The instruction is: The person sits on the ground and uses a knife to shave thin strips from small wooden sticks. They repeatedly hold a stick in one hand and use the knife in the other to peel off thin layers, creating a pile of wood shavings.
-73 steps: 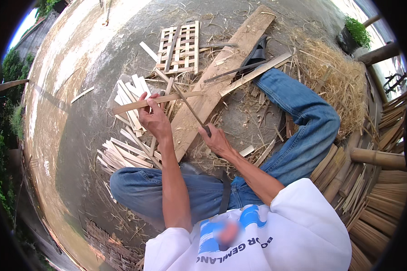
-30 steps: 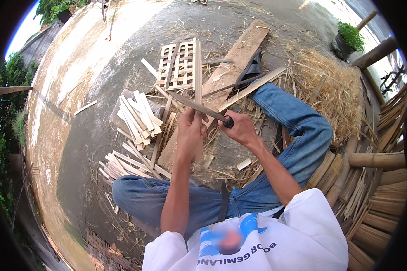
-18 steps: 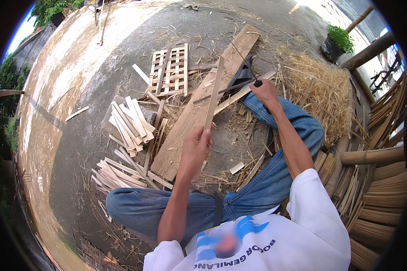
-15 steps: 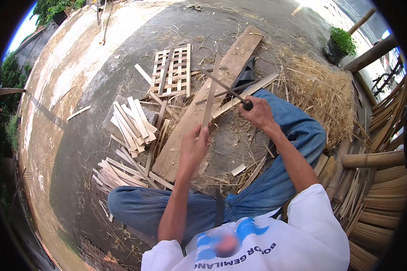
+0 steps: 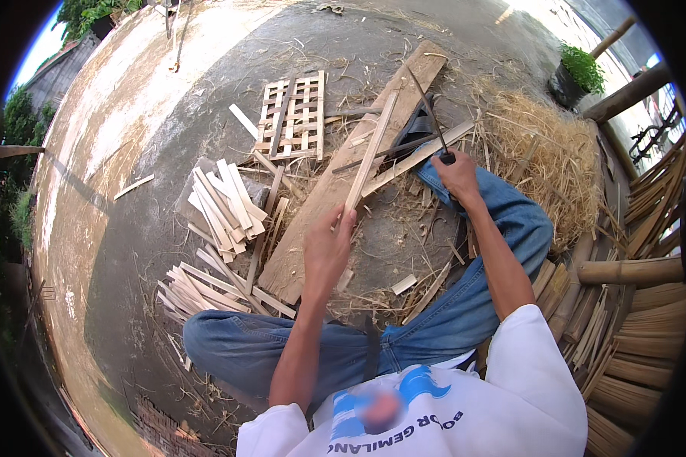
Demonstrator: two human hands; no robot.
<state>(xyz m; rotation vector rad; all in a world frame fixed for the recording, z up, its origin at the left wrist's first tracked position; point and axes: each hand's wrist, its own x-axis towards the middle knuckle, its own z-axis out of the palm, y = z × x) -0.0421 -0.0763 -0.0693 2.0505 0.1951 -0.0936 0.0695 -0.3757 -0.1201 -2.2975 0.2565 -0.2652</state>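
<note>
My left hand (image 5: 328,247) is closed on the near end of a pale bamboo strip (image 5: 375,148), which points away from me above a long wooden plank (image 5: 326,196). In my right hand (image 5: 457,179) is the dark handle of a knife, fingers wrapped round it. Its long, narrow blade (image 5: 427,107) points up and away, apart from the strip and to its right. A wider bamboo slat (image 5: 423,156) lies slantwise by my right knee, close to a dark, thin bar (image 5: 389,155) and a black object (image 5: 418,126) that I cannot make out.
Beyond the plank's left side lies a woven lattice panel (image 5: 301,114). Two piles of cut slats (image 5: 225,206) lie left of the plank. A heap of straw-like shavings (image 5: 545,164) is at right, with a potted plant (image 5: 579,72) behind it. Bamboo poles (image 5: 633,270) stand close at right.
My right hand has moved right and slightly away from me, taking the knife off the strip; the blade has swung more upright. The strip has tilted to the right, still in my left hand.
</note>
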